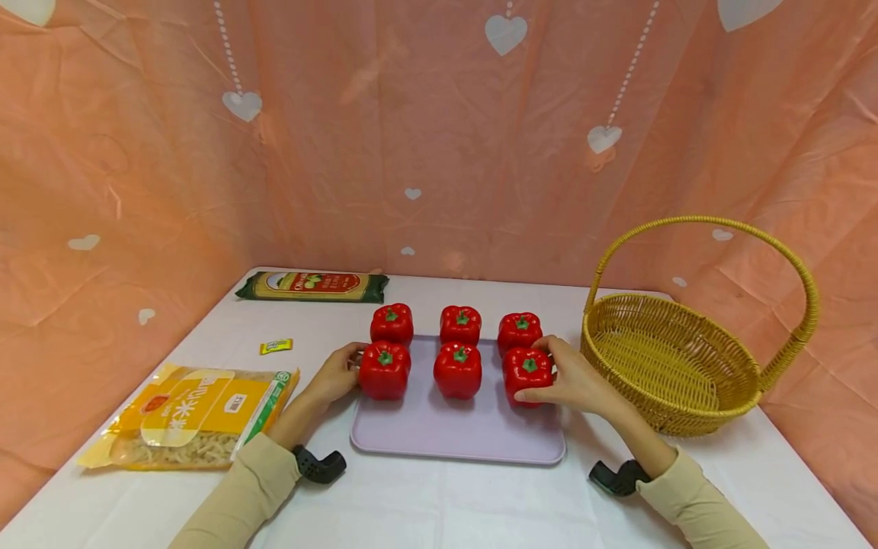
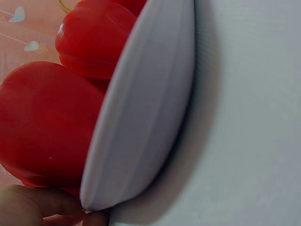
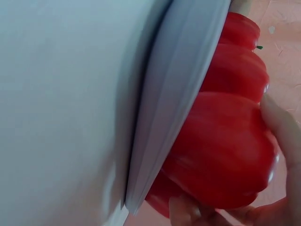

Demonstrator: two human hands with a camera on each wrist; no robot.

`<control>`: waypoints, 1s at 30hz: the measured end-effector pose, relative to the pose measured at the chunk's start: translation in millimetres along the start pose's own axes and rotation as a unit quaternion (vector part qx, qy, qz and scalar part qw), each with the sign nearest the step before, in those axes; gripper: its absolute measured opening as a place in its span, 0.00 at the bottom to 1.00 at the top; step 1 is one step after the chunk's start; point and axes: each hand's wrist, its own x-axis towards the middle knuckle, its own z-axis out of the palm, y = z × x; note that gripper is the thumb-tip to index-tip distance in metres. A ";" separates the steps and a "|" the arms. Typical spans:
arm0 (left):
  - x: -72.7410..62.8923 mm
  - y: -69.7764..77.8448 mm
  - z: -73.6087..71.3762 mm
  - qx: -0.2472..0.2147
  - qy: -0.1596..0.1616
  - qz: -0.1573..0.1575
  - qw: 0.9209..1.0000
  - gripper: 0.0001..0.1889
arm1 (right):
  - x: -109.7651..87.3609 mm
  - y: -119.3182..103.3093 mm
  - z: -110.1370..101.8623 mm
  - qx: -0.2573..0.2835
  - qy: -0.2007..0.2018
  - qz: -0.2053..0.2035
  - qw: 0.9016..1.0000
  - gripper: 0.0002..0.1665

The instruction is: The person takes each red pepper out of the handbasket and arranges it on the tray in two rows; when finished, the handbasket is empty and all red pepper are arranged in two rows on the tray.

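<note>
On a pale lilac tray [image 1: 456,438] stand several red bell peppers with green stems, in a back and a front row. My right hand [image 1: 576,381] grips the front right bell pepper [image 1: 527,375], thumb on its near side and fingers behind; the right wrist view shows the fingers curled round this pepper [image 3: 221,150]. At the tray's left edge is my left hand [image 1: 334,375], beside the front left bell pepper [image 1: 384,374]. In the left wrist view its fingers [image 2: 42,201] pinch the tray's rim [image 2: 136,122], one fingertip low against the underside.
A yellow wicker basket [image 1: 658,305] with a tall handle stands right of the tray. On the left lie a yellow food packet [image 1: 206,408] and a small yellow sachet [image 1: 276,347]. A green-ended long packet [image 1: 312,286] lies at the back edge.
</note>
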 end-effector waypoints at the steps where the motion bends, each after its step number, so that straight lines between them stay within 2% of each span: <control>1: -0.1 0.1 0.2 0.000 0.000 0.000 1.000 0.26 | -0.5 0.0 -1.0 -0.003 -0.001 -0.002 1.000 0.48; 8: -0.8 1.4 0.0 0.005 0.000 -0.012 1.000 0.26 | -3.2 1.0 -12.6 0.016 -0.013 -0.028 0.999 0.46; 14: 0.2 -0.1 0.1 0.004 -0.001 -0.006 1.000 0.26 | -3.5 2.4 -17.6 0.022 -0.018 -0.057 0.998 0.40; 25: -0.2 -1.4 -0.6 0.002 -0.004 -0.006 1.000 0.27 | -3.3 -1.4 -13.8 0.022 -0.015 -0.030 0.999 0.41; 30: -0.6 -1.0 -0.8 0.006 -0.004 -0.007 1.000 0.27 | -4.6 -1.7 -15.0 0.015 -0.023 -0.029 0.999 0.45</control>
